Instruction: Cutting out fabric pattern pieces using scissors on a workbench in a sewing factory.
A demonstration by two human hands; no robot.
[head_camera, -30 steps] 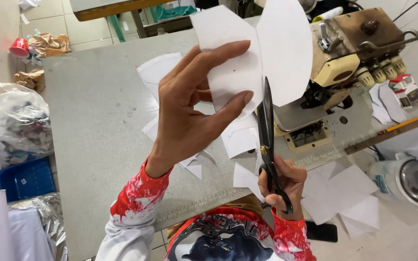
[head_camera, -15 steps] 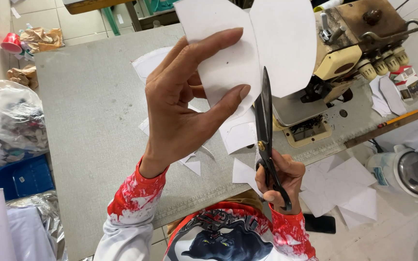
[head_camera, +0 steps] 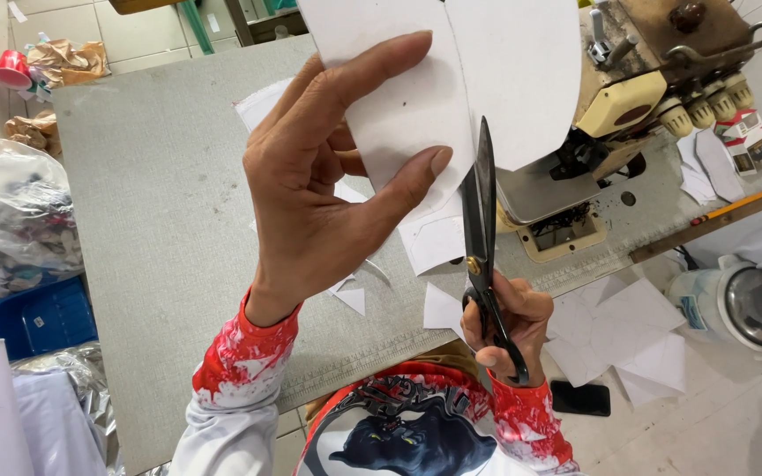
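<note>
My left hand (head_camera: 328,189) holds up a white paper piece (head_camera: 451,79) with a pencilled outline, pinched between thumb and fingers above the grey table (head_camera: 160,220). My right hand (head_camera: 509,322) grips the handles of long black scissors (head_camera: 481,229), blades pointing up and nearly closed along the paper's lower edge, beside my left thumb. Both sleeves are red and white.
A beige sewing machine (head_camera: 646,97) stands at the table's right end. White paper offcuts (head_camera: 438,242) lie on the table and on the floor (head_camera: 628,335). A blue crate (head_camera: 37,317), plastic bags (head_camera: 11,211), a black phone (head_camera: 579,398) and a white pot (head_camera: 743,304) surround the table.
Both hands with paper and scissors have come closer to the camera. The scissor blades have moved further up along the paper's edge.
</note>
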